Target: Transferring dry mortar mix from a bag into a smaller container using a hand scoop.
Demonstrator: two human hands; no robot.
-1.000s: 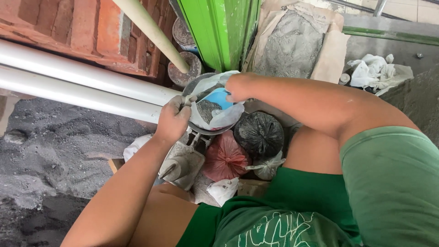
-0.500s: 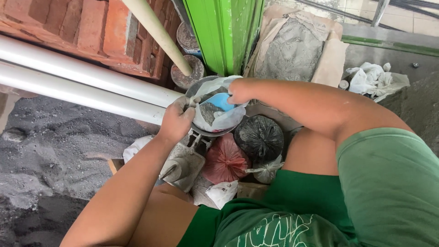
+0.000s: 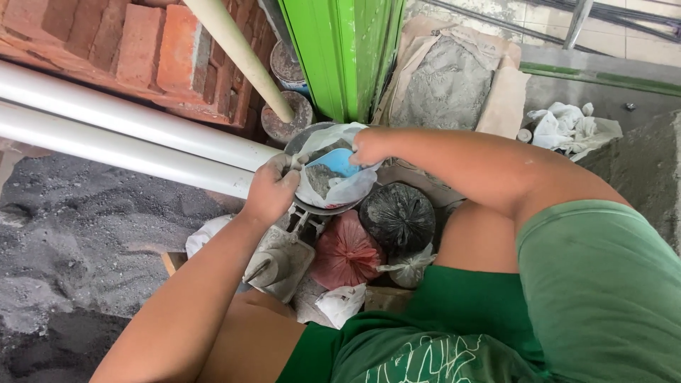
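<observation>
Two white pipes (image 3: 120, 135) are lying along the brick wall (image 3: 106, 50). Below them, a clear plastic bag (image 3: 340, 188) of grey powder is sitting in a round pan (image 3: 301, 138). The left hand (image 3: 272, 190) is pinching the bag's edge; the right hand (image 3: 369, 147) is gripping a blue scoop (image 3: 339, 162) inside it.
</observation>
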